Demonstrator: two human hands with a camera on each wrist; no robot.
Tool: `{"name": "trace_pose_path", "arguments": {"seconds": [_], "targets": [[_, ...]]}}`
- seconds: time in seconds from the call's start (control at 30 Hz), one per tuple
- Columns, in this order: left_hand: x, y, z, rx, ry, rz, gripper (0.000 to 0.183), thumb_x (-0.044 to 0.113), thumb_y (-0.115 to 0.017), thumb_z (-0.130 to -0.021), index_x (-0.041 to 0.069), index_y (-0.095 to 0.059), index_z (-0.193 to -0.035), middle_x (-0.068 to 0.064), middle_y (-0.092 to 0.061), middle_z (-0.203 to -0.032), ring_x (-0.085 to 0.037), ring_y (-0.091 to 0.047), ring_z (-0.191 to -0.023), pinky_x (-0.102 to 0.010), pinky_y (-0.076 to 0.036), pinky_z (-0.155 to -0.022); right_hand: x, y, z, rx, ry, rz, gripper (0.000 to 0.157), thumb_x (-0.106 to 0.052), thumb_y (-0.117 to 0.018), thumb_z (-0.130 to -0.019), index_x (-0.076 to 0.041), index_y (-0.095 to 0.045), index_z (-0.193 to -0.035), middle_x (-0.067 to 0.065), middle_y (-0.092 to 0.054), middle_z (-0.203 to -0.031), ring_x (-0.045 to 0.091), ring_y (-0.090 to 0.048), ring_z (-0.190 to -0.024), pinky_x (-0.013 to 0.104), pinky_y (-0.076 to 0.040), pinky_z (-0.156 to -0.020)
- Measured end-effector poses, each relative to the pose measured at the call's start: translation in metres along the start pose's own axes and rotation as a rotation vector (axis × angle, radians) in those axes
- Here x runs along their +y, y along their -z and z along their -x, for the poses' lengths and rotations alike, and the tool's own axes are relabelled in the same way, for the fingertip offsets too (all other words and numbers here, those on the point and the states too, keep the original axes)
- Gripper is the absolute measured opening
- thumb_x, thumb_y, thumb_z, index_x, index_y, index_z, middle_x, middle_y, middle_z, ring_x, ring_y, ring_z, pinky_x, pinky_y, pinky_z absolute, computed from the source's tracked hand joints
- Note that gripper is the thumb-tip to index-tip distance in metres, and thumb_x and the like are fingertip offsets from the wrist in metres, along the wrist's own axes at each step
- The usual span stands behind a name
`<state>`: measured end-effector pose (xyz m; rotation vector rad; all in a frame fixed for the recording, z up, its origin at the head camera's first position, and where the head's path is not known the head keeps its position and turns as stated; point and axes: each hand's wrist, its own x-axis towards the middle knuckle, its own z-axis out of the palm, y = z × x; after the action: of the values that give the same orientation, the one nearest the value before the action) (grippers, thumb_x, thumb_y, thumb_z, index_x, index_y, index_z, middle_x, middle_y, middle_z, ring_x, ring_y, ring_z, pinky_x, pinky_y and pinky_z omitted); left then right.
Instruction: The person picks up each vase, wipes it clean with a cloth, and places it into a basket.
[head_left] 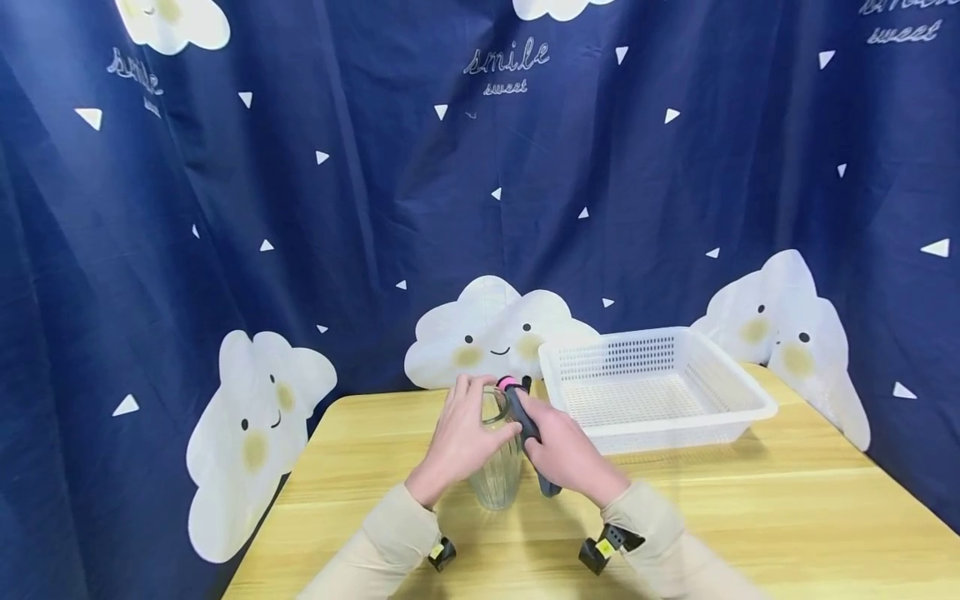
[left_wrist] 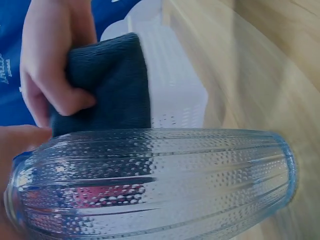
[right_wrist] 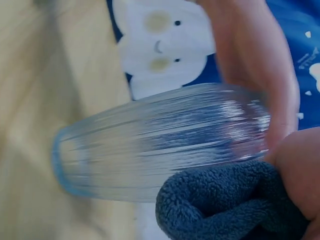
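Observation:
A clear ribbed glass vase [head_left: 497, 482] with a dimpled surface stands at the middle of the wooden table. My left hand [head_left: 459, 433] grips it around the rim, fingers behind and thumb in front. On its other side my right hand [head_left: 567, 446] holds a folded dark grey towel [head_left: 522, 414] against the upper glass. The towel [right_wrist: 225, 200] looks fluffy and bunched in the right wrist view, and it lies along the vase [right_wrist: 145, 142]. In the left wrist view, a pink patch shows through the vase [left_wrist: 215, 175], beside the towel [left_wrist: 112, 85].
A white perforated plastic basket [head_left: 675, 442] stands behind and to the right of my hands, on the wooden table [head_left: 825, 517]. A dark blue curtain [head_left: 360, 208] with white clouds hangs behind the table. Small black cameras [head_left: 596, 554] are strapped at both wrists.

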<state>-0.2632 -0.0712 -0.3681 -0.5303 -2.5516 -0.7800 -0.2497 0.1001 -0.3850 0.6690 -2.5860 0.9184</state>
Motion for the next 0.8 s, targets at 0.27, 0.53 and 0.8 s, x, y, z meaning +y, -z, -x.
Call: {"name": "trace_pose_path", "arguments": {"seconds": [0.27,0.53,0.8], "targets": [[-0.006,-0.002,-0.003,0.015,-0.012,0.033,0.07,0.054,-0.068,-0.074,0.018,-0.045,-0.129,-0.002,-0.044,-0.116,-0.016,-0.045,-0.101,-0.035,-0.04,-0.083,0.027,-0.034,0.013,-0.163,-0.1,-0.04,0.067,-0.007,-0.056,-0.08,-0.002,-0.031,-0.143,0.023,-0.058,-0.117,0.013,-0.057,-0.073,0.027,-0.046,-0.06],[-0.001,-0.003,-0.002,0.013,0.065,0.037,0.074,0.053,-0.069,-0.07,0.022,-0.041,-0.131,0.0,-0.032,-0.115,-0.016,-0.043,-0.097,-0.032,-0.043,-0.079,0.046,-0.046,0.018,-0.218,-0.151,-0.125,0.064,-0.006,-0.055,-0.079,-0.002,-0.037,-0.14,0.02,-0.056,-0.122,0.014,-0.057,-0.074,0.03,-0.046,-0.067],[0.007,0.004,0.004,0.048,0.085,-0.106,0.071,0.057,-0.072,-0.068,0.025,-0.049,-0.126,0.004,-0.042,-0.101,-0.018,-0.047,-0.083,-0.033,-0.038,-0.071,0.023,-0.015,0.007,-0.073,-0.15,-0.196,0.07,-0.002,-0.055,-0.077,-0.016,-0.037,-0.142,0.018,-0.06,-0.112,0.011,-0.055,-0.063,0.027,-0.045,-0.057]]}}
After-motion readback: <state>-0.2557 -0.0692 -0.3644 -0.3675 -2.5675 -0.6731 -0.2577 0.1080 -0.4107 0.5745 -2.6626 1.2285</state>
